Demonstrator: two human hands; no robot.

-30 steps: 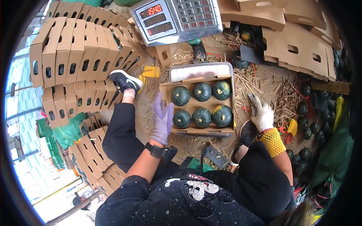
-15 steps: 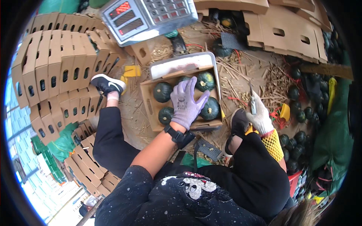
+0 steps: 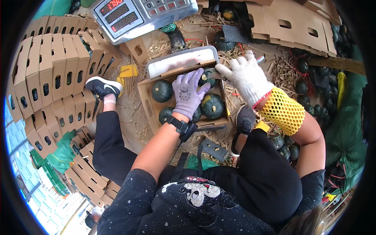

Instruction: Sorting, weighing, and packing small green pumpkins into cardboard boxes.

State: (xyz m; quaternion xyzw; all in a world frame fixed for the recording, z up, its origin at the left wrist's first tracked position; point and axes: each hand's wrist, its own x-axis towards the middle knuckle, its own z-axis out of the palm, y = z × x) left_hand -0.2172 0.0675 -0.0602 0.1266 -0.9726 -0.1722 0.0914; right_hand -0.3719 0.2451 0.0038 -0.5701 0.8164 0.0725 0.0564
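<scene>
Several dark green pumpkins (image 3: pixel 212 106) sit in an open cardboard box (image 3: pixel 145 102). The box rests on a metal weighing tray (image 3: pixel 176 62). My left hand (image 3: pixel 188 94), in a purple glove, lies over the pumpkins in the middle. Its thumb and forefinger press around the left side of the upper right pumpkin (image 3: pixel 207 79). My right hand (image 3: pixel 246 78), in a white glove with a yellow mesh sleeve, is at the box's right edge. It grips a small knife (image 3: pixel 260 59), mostly hidden by the fingers; a grey blade-like end shows by the upper right pumpkin.
A scale's display unit (image 3: pixel 145 15) stands beyond the tray. Stacked cardboard boxes (image 3: pixel 58 66) fill the left; flat cartons (image 3: pixel 290 29) lie at the far right. Loose pumpkins (image 3: pixel 301 87) lie on the right. Straw and cut stems (image 3: pixel 282 78) litter the floor.
My right hand has moved from beside my knee up and left to the box with the knife. My left hand has stayed on the pumpkins, its fingers closer together. The view has shifted slightly.
</scene>
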